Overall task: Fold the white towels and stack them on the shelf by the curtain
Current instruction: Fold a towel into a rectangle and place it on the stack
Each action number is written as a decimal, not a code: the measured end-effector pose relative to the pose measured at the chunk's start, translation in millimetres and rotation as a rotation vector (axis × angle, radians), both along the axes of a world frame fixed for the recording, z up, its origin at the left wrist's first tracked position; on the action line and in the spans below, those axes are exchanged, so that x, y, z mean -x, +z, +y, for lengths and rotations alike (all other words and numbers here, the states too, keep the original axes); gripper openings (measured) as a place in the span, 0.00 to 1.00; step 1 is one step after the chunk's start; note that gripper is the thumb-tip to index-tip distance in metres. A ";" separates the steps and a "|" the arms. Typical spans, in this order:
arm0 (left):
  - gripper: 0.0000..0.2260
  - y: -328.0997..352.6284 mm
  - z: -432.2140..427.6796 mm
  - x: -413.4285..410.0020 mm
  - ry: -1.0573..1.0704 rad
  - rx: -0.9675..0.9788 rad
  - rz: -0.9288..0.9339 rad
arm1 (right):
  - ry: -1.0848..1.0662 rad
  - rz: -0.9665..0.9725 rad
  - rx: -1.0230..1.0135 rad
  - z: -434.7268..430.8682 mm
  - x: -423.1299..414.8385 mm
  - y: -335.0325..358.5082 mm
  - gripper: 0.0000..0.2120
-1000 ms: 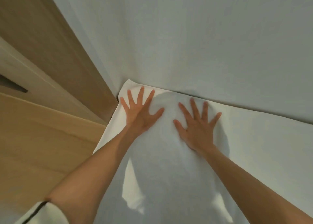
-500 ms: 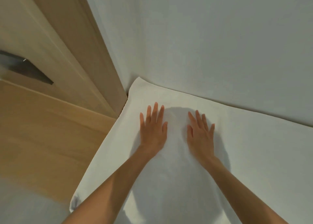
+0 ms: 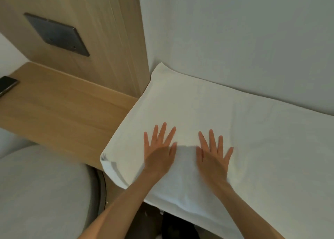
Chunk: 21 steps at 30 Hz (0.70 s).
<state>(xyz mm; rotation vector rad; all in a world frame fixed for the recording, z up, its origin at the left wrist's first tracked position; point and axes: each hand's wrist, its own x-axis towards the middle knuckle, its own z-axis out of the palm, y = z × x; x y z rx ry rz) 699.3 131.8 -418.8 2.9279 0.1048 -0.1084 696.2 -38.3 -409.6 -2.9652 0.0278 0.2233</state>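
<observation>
I am monitoring through the head camera and am recording the step in hand as smoothing. The left hand and the right hand are both lying palm-down on the white towel, with fingers straight and spread; they are grasping nothing and only pressing the cloth flat. The towel is lying hard against the white wall, its left end meeting the wooden panel and bordering the wooden ledge. I am reading its long axis as running along the wall, left to right, with the right end passing out of view. The short left edge is facing the ledge, and the near-left corner is showing stacked layers, so I am judging that at least one fold is already in place. The near edge is overhanging toward the person. I am judging that the next move is calling for pinching one end and carrying it along the long axis onto the other, edges matched. No curtain is showing, so I am unable to say whether this ledge is the shelf meant. A dark phone is lying at the ledge's far left.
</observation>
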 end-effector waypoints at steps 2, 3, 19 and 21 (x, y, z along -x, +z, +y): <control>0.22 -1.7 20.4 15.1 0.050 0.000 -0.030 | 0.006 -0.042 -0.009 -16.6 19.6 -3.6 0.24; 0.22 -1.1 31.8 21.4 0.089 0.021 -0.047 | -0.002 -0.048 -0.036 -25.4 26.0 -3.5 0.24; 0.24 41.2 -38.0 59.8 -0.074 0.069 0.073 | -0.029 -0.011 -0.132 -93.1 66.1 48.7 0.24; 0.24 43.0 -77.7 65.2 -0.157 0.088 0.061 | -0.109 0.019 -0.103 -116.8 74.8 45.8 0.25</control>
